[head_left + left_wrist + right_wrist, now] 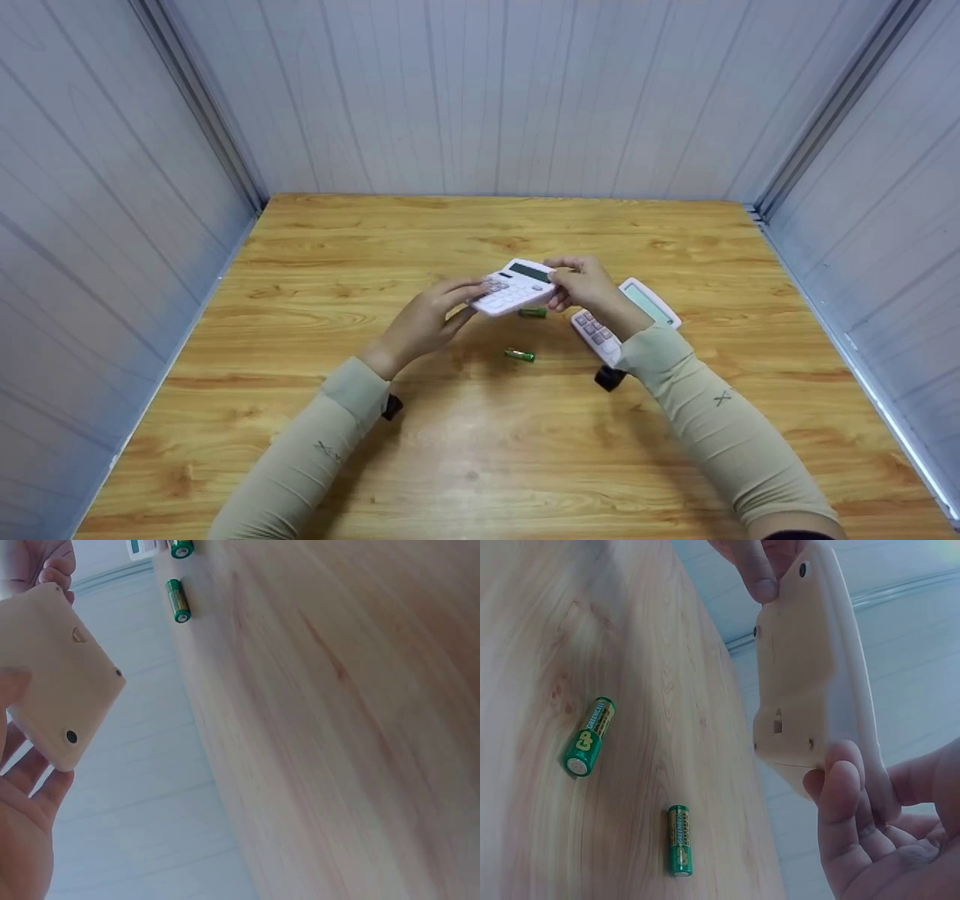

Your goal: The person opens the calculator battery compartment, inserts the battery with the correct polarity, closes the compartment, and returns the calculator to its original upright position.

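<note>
- Held calculator, between left hand and right hand: smooth, pale plastic, its back matt.
- Second calculator, under the right wrist: smooth plastic too.
- Two batteries, below the hands: glossy printed wraps, metal ends.
- Tabletop, beneath both hands: smooth wood grain, softly shiny.
- Sleeves, behind the hands: matt, lightly creased cloth.
- Walls, beyond the hands: smooth, faintly shiny panels.

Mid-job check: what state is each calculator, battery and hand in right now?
Held calculator: off the table, tilted, face up.
Second calculator: lying on the table, face up, partly hidden.
Near battery: loose, on its side on the table.
Far battery: loose, on its side on the table.
Left hand: gripping the held calculator's keypad end.
Right hand: gripping its display end.
</note>
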The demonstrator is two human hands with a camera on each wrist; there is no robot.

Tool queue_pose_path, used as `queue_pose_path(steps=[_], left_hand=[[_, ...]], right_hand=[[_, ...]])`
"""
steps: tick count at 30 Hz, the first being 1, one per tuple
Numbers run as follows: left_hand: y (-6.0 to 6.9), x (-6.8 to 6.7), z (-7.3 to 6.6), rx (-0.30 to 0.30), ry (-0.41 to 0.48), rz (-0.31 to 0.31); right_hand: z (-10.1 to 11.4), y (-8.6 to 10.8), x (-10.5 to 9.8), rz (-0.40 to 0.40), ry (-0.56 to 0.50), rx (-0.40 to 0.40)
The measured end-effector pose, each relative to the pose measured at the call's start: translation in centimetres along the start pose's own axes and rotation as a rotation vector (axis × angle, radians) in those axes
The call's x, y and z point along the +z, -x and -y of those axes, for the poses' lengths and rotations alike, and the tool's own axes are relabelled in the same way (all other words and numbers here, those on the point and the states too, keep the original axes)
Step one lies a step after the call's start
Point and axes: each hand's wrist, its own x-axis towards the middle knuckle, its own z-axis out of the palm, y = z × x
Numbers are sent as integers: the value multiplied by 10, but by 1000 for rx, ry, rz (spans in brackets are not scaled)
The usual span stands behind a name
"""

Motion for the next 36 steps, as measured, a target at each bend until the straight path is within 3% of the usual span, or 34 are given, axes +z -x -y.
queue_pose_path(steps=[6,10,18,26,36], left_hand=[[0,4,1,91,-37,-84],[0,5,1,85,-34,-114],[-2,0,-4,-104,168,-117],[-6,-2,-5,-261,415,-141],[-12,-1,-8,-358,600,-173]], right_hand=[[-1,1,0,-13,15,3],[-3,1,-1,-16,15,8],[0,3,-2,7,-94,-51],[2,8,-7,97,-249,-141],[2,12,-9,22,-134,-199]])
